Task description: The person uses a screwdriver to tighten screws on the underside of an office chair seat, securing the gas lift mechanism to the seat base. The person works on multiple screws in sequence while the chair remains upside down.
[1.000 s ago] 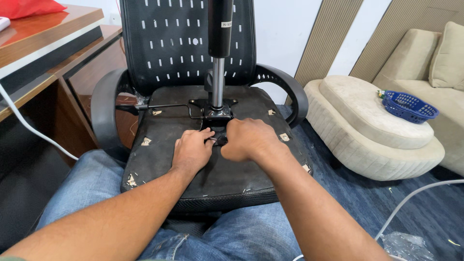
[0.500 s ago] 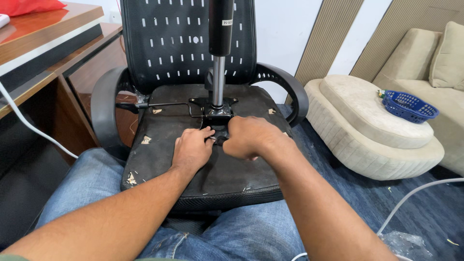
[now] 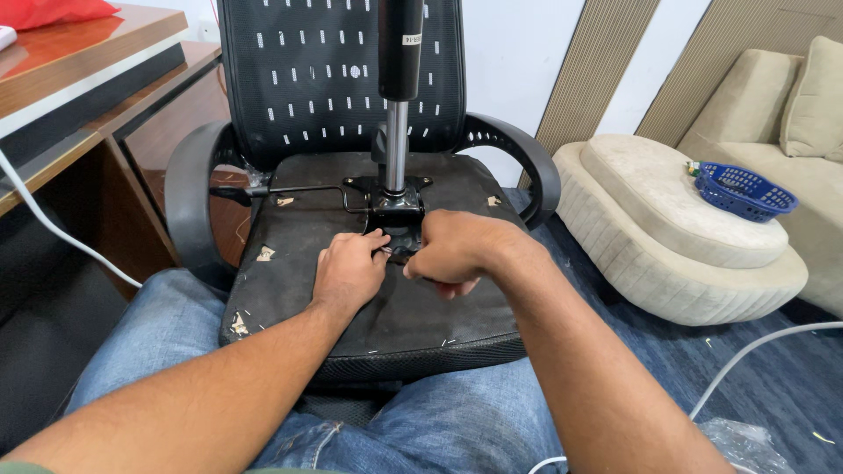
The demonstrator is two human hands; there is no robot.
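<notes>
An office chair lies tipped over on my lap, the black underside of its seat (image 3: 351, 307) facing up. A metal mechanism plate (image 3: 391, 204) with a gas cylinder (image 3: 397, 105) stands at the seat's centre, and a thin lever (image 3: 290, 190) runs left from it. My left hand (image 3: 349, 270) rests on the seat just below the plate, fingertips pinching a small dark part. My right hand (image 3: 452, 248) is curled right beside it, fingers closed on the same small part or a tool, which is mostly hidden.
The mesh backrest (image 3: 338, 79) and two black armrests (image 3: 189, 193) frame the seat. A wooden desk (image 3: 79, 79) stands left with a white cable (image 3: 53, 228). A beige ottoman (image 3: 685, 237) with a blue basket (image 3: 745, 191) and a sofa are right.
My right hand has rotated and shifted slightly right, wrist turning over, while the left hand has stayed in place on the seat.
</notes>
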